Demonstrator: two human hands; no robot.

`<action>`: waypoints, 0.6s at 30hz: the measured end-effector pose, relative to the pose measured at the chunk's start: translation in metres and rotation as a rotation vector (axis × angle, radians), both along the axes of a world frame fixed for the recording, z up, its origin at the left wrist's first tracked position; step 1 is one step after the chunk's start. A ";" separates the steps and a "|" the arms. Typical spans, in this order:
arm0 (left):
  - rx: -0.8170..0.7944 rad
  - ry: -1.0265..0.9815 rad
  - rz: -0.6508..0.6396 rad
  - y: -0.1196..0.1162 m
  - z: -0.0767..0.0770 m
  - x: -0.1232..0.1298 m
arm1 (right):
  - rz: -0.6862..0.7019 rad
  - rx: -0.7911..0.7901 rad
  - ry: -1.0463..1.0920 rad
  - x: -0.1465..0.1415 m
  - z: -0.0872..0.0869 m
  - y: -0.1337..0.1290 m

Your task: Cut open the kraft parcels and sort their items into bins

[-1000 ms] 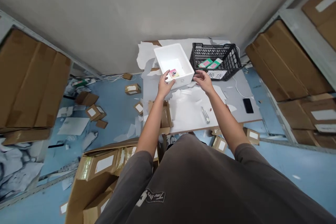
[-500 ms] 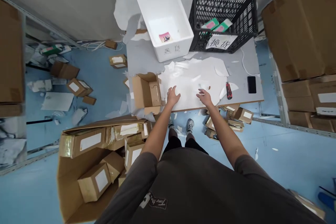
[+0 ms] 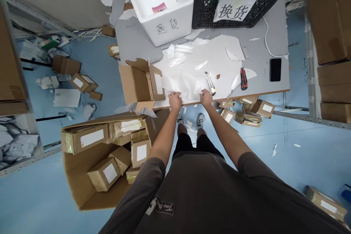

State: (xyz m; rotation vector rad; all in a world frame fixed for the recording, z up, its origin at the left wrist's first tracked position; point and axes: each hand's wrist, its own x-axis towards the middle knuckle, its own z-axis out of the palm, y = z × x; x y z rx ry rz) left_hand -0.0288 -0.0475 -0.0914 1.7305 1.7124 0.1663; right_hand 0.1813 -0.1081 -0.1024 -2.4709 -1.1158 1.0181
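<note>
Along the table's front edge, a thin, whitish, see-through sheet point(image 3: 185, 85) lies in front of me, looking like a flat plastic bag or film. At its near left corner, my left hand point(image 3: 174, 101) is closed on the edge with curled fingers. My right hand point(image 3: 206, 98) pinches the near right corner. Just beyond the right hand rests a utility knife point(image 3: 210, 84) with a yellow-and-black end. To the left of the left hand stands an open cardboard box point(image 3: 138, 84) with its flaps spread.
A white foam box point(image 3: 168, 25) and a black plastic crate point(image 3: 199, 14) stand at the back. Rightward lie a red-and-black tool point(image 3: 243, 79) and a phone point(image 3: 275, 70). A large carton point(image 3: 74, 182) of parcels is at my left; more parcels point(image 3: 262, 108) lie beneath the table.
Both hands have come down towards the table's front edge and closed on the sheet's near corners; they were open above the table. The view has shifted closer, and the utility knife now shows clearly.
</note>
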 end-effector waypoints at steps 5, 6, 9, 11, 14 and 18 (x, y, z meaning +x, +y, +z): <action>0.062 -0.248 -0.051 -0.003 0.047 0.008 | 0.092 0.245 0.040 -0.002 0.067 0.013; 0.078 -0.322 -0.078 -0.004 0.060 0.010 | 0.117 0.331 0.089 -0.004 0.084 0.016; 0.073 -0.544 -0.144 -0.005 0.101 0.013 | 0.162 0.522 0.333 -0.019 0.133 0.024; 0.022 -0.705 -0.146 -0.004 0.126 0.008 | 0.131 0.578 0.482 -0.033 0.161 0.033; -0.021 -0.943 -0.106 0.006 0.155 -0.019 | 0.044 0.623 0.538 -0.058 0.193 0.057; 0.218 -0.929 0.207 0.026 0.178 -0.092 | 0.020 0.723 0.435 -0.106 0.217 0.105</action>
